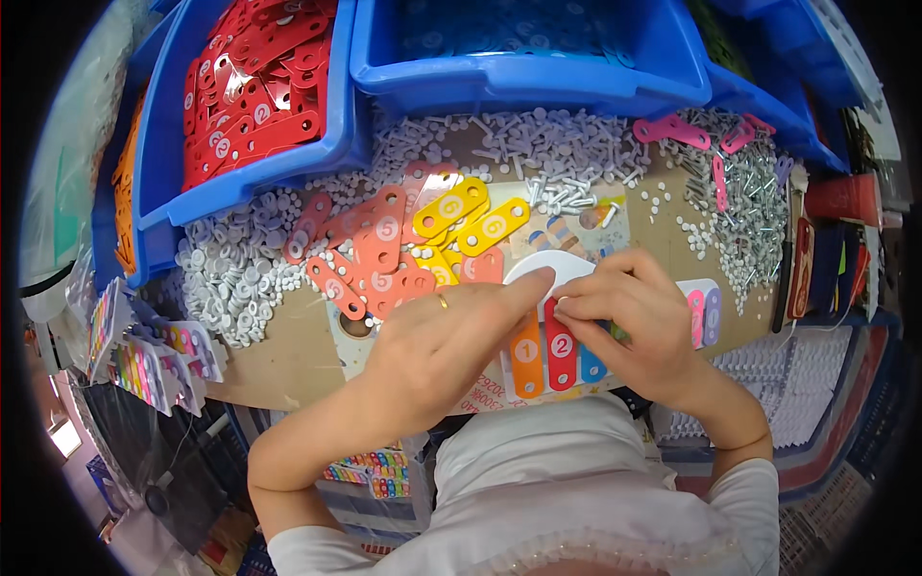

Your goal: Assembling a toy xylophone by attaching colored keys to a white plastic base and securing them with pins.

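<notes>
Saw at the left some white cards (144, 350) with bright strips, bunched by the table (274, 360). Found farther off a blue bin (259, 184) full of red strips (254, 106), likely put in high sides to stop spills. Saw white caps (230, 264) in a heap just near the bin, maybe left loose for quick grabbing. Came next to peach strips (387, 230) and yellow strips (451, 208), spread past the left hand (427, 350), likely for easy reach.

Bent the left hand over the left side of a white board (549, 260), likely to stop any sliding. Pressed down there with one left fingertip or thumb; could not tell about the other left fingers, mostly out of sight. Had the board at the table's near side, right in front of the belly, likely for close work. Looked white and round at the far end, with an orange strip (526, 360), a middle red strip (561, 355) and a blue strip (592, 368) side by side, the blue partly covered.

Pinched with right hand (639, 331), thumb and finger together, by the middle red strip's far end. Could not tell about any tiny part between the tips. Saw at the right a small card (704, 315) and, farther off, silver pins (744, 216) in a pile.
</notes>
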`<state>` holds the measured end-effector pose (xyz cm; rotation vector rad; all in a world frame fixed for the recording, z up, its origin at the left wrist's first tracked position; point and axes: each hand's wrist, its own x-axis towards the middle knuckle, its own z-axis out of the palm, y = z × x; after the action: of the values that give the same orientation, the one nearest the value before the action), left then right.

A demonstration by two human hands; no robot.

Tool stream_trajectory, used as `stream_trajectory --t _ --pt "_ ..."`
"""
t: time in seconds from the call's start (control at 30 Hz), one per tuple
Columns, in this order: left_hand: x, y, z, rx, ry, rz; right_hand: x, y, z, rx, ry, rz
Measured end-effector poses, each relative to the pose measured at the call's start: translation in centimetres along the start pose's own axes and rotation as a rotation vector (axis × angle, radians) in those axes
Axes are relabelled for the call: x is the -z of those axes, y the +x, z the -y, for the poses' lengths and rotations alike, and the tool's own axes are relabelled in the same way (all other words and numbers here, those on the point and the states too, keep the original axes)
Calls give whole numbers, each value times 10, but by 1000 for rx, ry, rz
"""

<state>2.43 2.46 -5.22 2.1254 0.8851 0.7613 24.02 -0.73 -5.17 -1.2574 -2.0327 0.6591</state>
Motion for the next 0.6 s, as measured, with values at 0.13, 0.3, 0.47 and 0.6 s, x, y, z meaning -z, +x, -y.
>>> stream_trajectory --t 0.13,0.3,0.47,0.6 --pt "3 3 0 12 0 20 0 1 -1 -6 28 -29" --pt "2 4 -7 -180 190 51 0 -1 -3 35 7 -27" --pt "-11 -3 -1 -358 375 -8 -2 -11 -8 154 -149 1" --pt "-23 -27 -3 -312 526 -44 0 -17 12 243 -376 44"
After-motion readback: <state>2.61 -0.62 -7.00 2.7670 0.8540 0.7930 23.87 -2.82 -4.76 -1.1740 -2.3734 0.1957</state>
